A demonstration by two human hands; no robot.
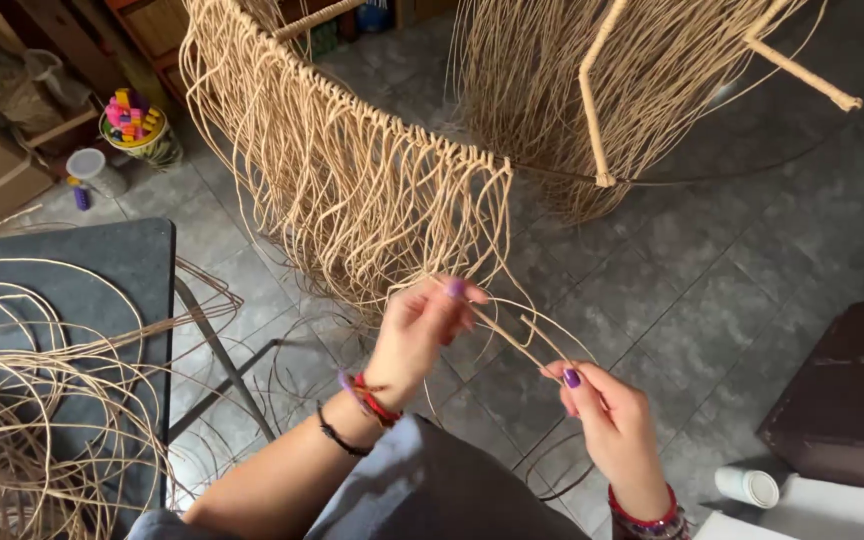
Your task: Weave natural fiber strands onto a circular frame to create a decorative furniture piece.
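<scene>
Both hands, left (pixel 417 330) and right (pixel 607 410), pinch one strand (pixel 512 340) taut; pull harder and it could snap or kink.

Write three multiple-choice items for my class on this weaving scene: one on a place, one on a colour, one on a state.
1. Where does the loose pile of cane strands lie?
A. on the dark table at the left
B. on the brown box at the right
C. in the bowl of coloured bits

2. What colour are the person's fingernails?
A. green
B. purple
C. white

3. How do the strands on the frame hang?
A. coiled in a tight roll
B. loose, in a fringe from the rim
C. cut off short at the rim

Answers:
1 A, the pile rests on the dark table.
2 B, purple nails show on the left hand and right hand.
3 B, long strands fall freely from the knotted rim.
</scene>
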